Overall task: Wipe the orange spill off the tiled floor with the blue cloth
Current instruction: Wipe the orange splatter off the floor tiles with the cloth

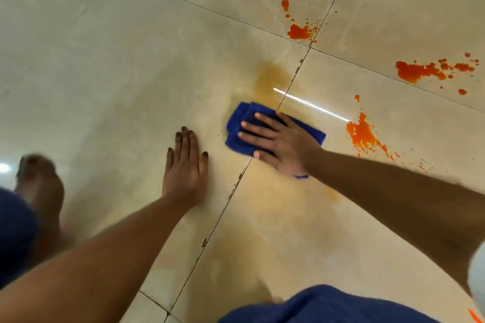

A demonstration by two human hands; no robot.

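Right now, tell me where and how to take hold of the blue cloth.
Take the blue cloth at its bunched, folded far-left end, coming from above. It lies flat on the tiled floor under the right hand, so only that raised fold, past the fingertips, likely offers a pinch.

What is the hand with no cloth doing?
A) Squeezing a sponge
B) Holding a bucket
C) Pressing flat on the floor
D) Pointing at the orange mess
C: the left hand lies palm down with its fingers spread on the bare tiled floor, beside the blue cloth that the right hand presses down, and it holds nothing.
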